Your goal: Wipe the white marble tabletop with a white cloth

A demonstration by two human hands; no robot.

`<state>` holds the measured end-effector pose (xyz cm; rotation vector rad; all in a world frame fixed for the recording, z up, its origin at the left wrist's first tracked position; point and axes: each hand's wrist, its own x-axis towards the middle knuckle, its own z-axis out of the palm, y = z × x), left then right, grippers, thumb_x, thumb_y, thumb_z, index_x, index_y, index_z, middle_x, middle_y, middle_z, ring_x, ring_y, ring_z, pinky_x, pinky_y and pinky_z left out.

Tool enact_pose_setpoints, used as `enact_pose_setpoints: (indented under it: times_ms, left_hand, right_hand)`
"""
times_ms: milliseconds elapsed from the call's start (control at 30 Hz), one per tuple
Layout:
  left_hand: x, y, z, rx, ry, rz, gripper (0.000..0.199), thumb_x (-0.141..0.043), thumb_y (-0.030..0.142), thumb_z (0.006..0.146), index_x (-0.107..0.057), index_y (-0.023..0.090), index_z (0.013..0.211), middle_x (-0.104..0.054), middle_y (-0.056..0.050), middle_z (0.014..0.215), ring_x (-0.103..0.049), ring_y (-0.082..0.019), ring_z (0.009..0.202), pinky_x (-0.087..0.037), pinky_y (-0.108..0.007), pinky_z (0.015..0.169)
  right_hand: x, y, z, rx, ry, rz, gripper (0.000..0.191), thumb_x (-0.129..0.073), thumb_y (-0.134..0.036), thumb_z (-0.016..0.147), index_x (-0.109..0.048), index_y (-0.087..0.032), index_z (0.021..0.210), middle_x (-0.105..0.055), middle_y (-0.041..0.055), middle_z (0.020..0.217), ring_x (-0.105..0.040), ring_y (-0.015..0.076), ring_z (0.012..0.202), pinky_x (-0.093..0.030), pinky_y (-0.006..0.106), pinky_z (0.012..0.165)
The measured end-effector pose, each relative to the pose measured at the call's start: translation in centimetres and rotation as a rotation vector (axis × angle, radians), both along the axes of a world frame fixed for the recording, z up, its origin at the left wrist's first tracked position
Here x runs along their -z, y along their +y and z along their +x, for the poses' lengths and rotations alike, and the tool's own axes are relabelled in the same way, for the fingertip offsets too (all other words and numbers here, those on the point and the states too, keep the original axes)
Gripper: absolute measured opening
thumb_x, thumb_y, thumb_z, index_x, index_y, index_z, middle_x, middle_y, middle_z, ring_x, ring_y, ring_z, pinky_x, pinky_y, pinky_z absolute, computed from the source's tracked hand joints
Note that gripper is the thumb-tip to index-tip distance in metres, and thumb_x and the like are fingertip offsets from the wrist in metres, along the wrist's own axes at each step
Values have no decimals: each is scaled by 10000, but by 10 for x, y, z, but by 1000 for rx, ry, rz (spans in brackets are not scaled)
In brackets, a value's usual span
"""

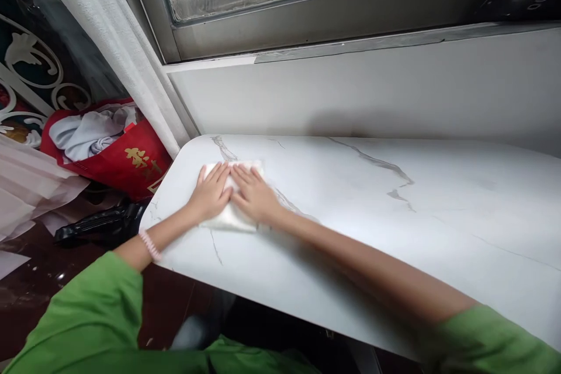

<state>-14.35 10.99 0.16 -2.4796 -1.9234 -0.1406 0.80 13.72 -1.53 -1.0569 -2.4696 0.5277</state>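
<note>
A folded white cloth point(232, 217) lies flat on the white marble table point(372, 216), near its left rounded corner. My left hand point(211, 193) presses flat on the cloth's left part, fingers spread and pointing away from me. My right hand point(253, 194) lies flat beside it on the cloth's right part. The two hands touch at the fingers. Most of the cloth is hidden under them. Both arms wear green sleeves, and a pink band sits on my left wrist.
A white wall and a window frame point(307, 17) rise behind the table. A white curtain point(118, 47) hangs at the left. On the dark floor to the left are a red bag point(131, 160) with grey clothes and a black plastic bag point(105, 225).
</note>
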Motion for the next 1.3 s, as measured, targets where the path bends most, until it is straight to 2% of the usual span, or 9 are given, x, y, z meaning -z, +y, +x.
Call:
enact_pose_setpoints:
  times_ms: [133, 267, 400, 567, 700, 833, 933, 1133, 1300]
  left_hand:
    - [0, 83, -8, 34, 11, -3, 507, -281, 236, 944, -333, 147, 1440, -321, -96, 1530, -238, -196, 1429, -85, -471, 1179]
    - [2, 141, -14, 123, 23, 8, 497, -286, 257, 949, -335, 150, 1433, -338, -89, 1523, -267, -185, 1416, -107, -454, 1179]
    - [5, 166, -17, 141, 47, 26, 494, -286, 270, 951, -333, 157, 1429, -340, -91, 1521, -276, -193, 1410, -125, -467, 1173]
    - [5, 164, -15, 124, 57, 13, 505, -262, 265, 956, -318, 131, 1440, -320, -97, 1530, -251, -189, 1420, -109, -458, 1176]
    - [2, 147, -15, 129, 50, -12, 518, -248, 271, 959, -298, 113, 1450, -293, -102, 1542, -220, -185, 1432, -77, -452, 1180]
    - [0, 110, -24, 187, 24, -36, 527, -270, 293, 950, -312, 113, 1444, -291, -102, 1542, -217, -189, 1434, -68, -450, 1182]
    - [0, 67, -34, 183, 3, -14, 529, -268, 289, 943, -323, 116, 1440, -309, -104, 1534, -225, -196, 1432, -83, -460, 1180]
    - [-1, -38, -59, 142, 10, 49, 534, -226, 263, 957, -293, 92, 1458, -325, -136, 1522, -230, -212, 1432, -93, -474, 1183]
    - [-7, -101, -73, 90, 5, 80, 532, -234, 290, 978, -243, 134, 1487, -337, -127, 1518, -259, -225, 1422, -121, -495, 1180]
  right_hand:
    - [4, 69, -14, 166, -45, 92, 605, -295, -281, 910, -343, 4, 1442, -332, 157, 1515, -256, 237, 1418, -145, 414, 1170]
    - [6, 109, -22, 257, -49, 85, 608, -266, -277, 919, -319, 25, 1444, -318, 159, 1525, -228, 236, 1425, -116, 411, 1171]
    - [6, 127, -23, 286, -60, 90, 608, -263, -270, 921, -307, 30, 1447, -316, 158, 1528, -222, 237, 1424, -89, 394, 1173]
    - [6, 129, -22, 323, -75, 100, 601, -298, -310, 927, -317, -34, 1460, -273, 180, 1542, -169, 283, 1437, -126, 453, 1153]
    - [7, 113, -20, 327, -88, 98, 599, -299, -329, 936, -309, -57, 1469, -259, 193, 1544, -159, 301, 1438, -141, 480, 1143]
    - [7, 72, -24, 303, -105, 132, 612, -318, -332, 939, -305, -13, 1461, -275, 226, 1527, -190, 322, 1428, -136, 507, 1140]
    - [6, 31, -32, 251, -109, 171, 609, -326, -308, 942, -308, 33, 1446, -289, 263, 1508, -203, 349, 1419, -127, 535, 1135]
    - [-1, -52, -50, 83, -72, 200, 629, -330, -318, 944, -297, 69, 1439, -299, 290, 1490, -201, 388, 1411, -138, 565, 1134]
    - [-8, -100, -59, -62, -35, 180, 645, -334, -315, 940, -279, 97, 1433, -284, 288, 1495, -180, 393, 1413, -139, 575, 1141]
